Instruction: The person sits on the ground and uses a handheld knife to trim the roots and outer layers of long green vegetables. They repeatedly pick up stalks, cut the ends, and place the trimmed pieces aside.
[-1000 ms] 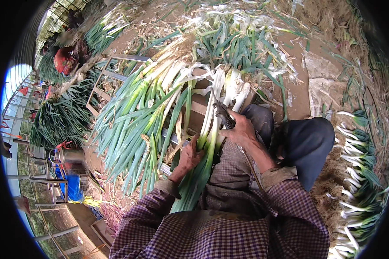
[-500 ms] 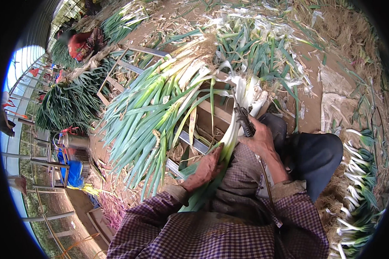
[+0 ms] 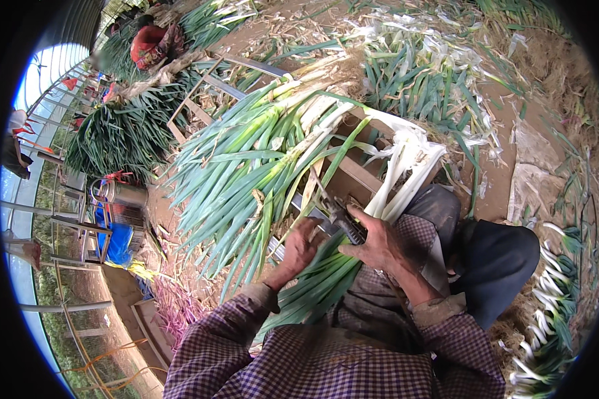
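My right hand (image 3: 383,246) grips a black air blow gun (image 3: 346,223) with a thin nozzle pointing up and left; its hose runs back along my forearm. Several peeled green onions (image 3: 406,169) lie across my lap under that hand, white ends away from me and leaves toward my left. Close to their leaves is my left hand (image 3: 296,249), fingers bent but apart, with nothing visible in them. Just beyond it a large heap of unpeeled green onions (image 3: 239,173) rests on a metal and wood frame (image 3: 363,174), roots toward the far side.
Loose leaves and peelings (image 3: 419,80) cover the ground ahead. A row of cleaned green onions (image 3: 549,299) lies at my right. Another pile (image 3: 123,136), a metal pot (image 3: 123,193) and a blue bag (image 3: 116,246) are at left. A person in red (image 3: 150,46) crouches far left.
My left hand has let go of the green onion and shifted left toward the heap. The blow gun has moved left and down, away from the white ends. The peeled stalks now rest across my lap.
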Motion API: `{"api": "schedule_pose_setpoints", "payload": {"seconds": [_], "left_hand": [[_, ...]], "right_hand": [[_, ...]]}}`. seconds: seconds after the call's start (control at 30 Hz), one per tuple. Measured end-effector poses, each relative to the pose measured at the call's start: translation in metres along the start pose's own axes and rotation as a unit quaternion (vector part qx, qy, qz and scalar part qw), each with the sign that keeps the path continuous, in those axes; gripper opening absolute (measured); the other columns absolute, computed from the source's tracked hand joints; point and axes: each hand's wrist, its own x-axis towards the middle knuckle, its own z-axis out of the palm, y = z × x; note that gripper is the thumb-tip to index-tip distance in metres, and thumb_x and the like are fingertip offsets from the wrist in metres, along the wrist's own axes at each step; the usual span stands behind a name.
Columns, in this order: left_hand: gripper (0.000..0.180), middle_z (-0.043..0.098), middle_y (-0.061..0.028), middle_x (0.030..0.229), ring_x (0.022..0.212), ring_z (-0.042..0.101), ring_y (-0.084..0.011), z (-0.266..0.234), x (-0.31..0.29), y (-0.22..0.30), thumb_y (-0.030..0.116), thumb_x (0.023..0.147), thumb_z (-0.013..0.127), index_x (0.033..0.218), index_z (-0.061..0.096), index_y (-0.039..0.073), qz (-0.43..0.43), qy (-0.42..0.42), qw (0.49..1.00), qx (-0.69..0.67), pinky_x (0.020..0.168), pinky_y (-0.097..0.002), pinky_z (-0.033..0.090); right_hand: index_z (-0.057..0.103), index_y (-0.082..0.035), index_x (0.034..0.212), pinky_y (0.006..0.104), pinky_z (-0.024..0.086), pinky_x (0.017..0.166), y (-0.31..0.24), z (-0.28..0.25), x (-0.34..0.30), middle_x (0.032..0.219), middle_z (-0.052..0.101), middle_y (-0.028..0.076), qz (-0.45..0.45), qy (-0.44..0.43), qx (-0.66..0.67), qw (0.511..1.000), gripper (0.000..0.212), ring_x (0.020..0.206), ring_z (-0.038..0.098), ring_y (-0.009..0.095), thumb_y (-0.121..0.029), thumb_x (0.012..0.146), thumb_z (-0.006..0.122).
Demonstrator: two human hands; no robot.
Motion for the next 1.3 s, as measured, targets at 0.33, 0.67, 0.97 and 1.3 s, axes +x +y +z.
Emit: {"api": "schedule_pose_setpoints", "payload": {"seconds": [0.33,0.67,0.97,1.3], "left_hand": [[0.042,0.059,-0.0221,0.124,0.116,0.054,-0.0428,-0.098,0.075,-0.123,-0.004,0.085,0.058,0.127,0.057,0.002,0.002,0.180,0.955,0.236,0.100,-0.0483,0.044],[0.070,0.050,-0.0225,0.140,0.123,0.050,-0.0427,-0.092,0.105,-0.148,0.017,0.074,0.081,0.137,0.050,0.007,-0.052,0.083,0.934,0.342,0.098,-0.0505,0.044],[0.071,0.063,-0.0191,0.120,0.109,0.061,-0.0399,-0.087,0.102,-0.129,0.021,0.064,0.089,0.128,0.061,0.007,-0.080,0.035,0.959,0.269,0.089,-0.0469,0.051],[0.073,0.069,-0.0195,0.117,0.109,0.065,-0.0391,-0.075,0.085,-0.118,0.031,0.064,0.088,0.127,0.059,0.007,-0.115,-0.025,0.966,0.229,0.090,-0.0472,0.052]], "right_hand": [[0.051,0.002,0.143,0.0366,0.048,0.104,-0.013,0.024,0.006,0.134,0.062,0.024,-0.010,-0.154,0.043,0.987,0.088,0.121,0.063,0.031,-0.023,0.066,0.086],[0.053,-0.003,0.141,0.0426,0.053,0.094,-0.013,0.027,-0.004,0.119,0.068,0.025,-0.025,-0.078,-0.008,0.997,0.085,0.108,0.067,0.039,-0.027,0.065,0.083],[0.052,-0.002,0.142,0.0421,0.051,0.098,0.001,0.039,-0.006,0.123,0.066,0.026,-0.048,-0.050,0.011,0.998,0.085,0.111,0.066,0.038,-0.026,0.067,0.083],[0.051,-0.006,0.142,0.0465,0.054,0.086,0.017,0.041,-0.007,0.100,0.071,0.022,0.002,0.027,-0.025,0.999,0.084,0.094,0.069,0.040,-0.028,0.067,0.082]]}}
